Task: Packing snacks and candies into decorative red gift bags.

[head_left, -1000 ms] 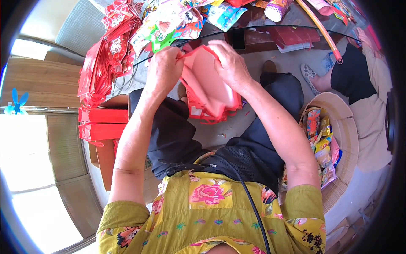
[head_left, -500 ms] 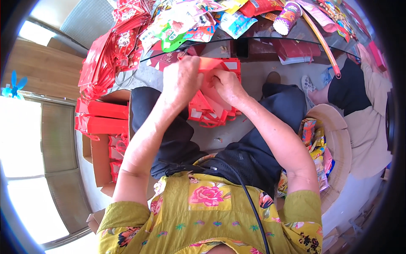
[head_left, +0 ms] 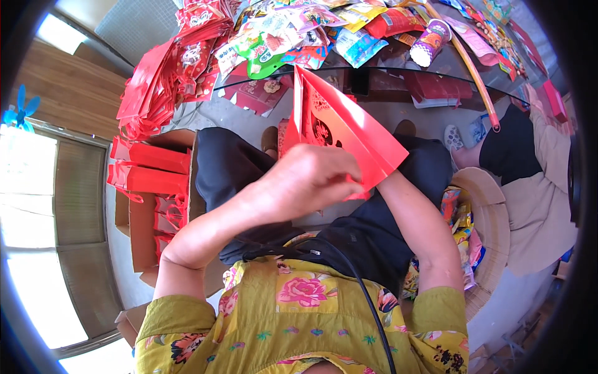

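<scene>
A red paper gift bag [head_left: 349, 134] with a dark printed figure is held up in front of me, over my lap, tilted and partly opened out. My left hand [head_left: 314, 177] is at its near lower edge, the fingers curled in and closed on the red paper there. Behind or inside the bag my right hand is hidden; only its forearm [head_left: 417, 218] shows, reaching up to the lower right corner.
On the glass table [head_left: 386, 65] ahead lie snack packets [head_left: 268, 37], a purple cup [head_left: 430, 42] and flat red bags [head_left: 149, 87]. At left a carton [head_left: 140, 243] holds opened red bags [head_left: 152, 177]. A round cardboard container [head_left: 489, 224] of snacks stands right, near a seated person [head_left: 529, 174].
The red bag has swung up and spread wider, toward me. My left hand has come nearer and to the right; my right hand has gone out of sight behind or inside the bag.
</scene>
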A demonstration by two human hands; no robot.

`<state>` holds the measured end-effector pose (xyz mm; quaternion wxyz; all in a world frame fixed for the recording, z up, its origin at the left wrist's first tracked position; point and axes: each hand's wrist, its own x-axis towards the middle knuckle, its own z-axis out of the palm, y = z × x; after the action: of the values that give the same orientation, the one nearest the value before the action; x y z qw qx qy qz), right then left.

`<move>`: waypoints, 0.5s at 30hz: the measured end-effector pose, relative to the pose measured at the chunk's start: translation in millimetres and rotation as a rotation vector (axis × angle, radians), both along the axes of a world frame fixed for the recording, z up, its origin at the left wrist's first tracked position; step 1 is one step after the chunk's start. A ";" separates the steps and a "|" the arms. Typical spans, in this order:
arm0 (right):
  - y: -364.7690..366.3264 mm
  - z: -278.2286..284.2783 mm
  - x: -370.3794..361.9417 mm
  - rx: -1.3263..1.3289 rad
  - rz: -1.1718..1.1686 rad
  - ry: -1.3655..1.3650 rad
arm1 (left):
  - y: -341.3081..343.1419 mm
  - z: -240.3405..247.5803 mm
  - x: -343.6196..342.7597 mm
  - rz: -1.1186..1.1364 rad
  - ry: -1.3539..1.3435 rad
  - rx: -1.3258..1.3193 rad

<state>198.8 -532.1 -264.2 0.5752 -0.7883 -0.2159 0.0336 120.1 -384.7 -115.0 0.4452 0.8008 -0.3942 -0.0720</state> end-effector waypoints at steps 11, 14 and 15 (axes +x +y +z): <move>-15.3 6.8 -17.5 0.056 0.178 0.240 | 57.1 -68.8 71.8 0.639 -0.136 -0.098; -21.7 6.2 -21.9 0.058 0.204 0.280 | 51.9 -81.5 75.8 0.634 -0.107 -0.176; -24.5 6.3 -21.9 0.062 0.207 0.289 | 52.2 -82.6 77.7 0.624 -0.144 -0.169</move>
<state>176.9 -556.7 -257.9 0.6176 -0.7308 -0.2122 0.1990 197.8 -332.5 -197.7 0.4817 0.8462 -0.1648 0.1574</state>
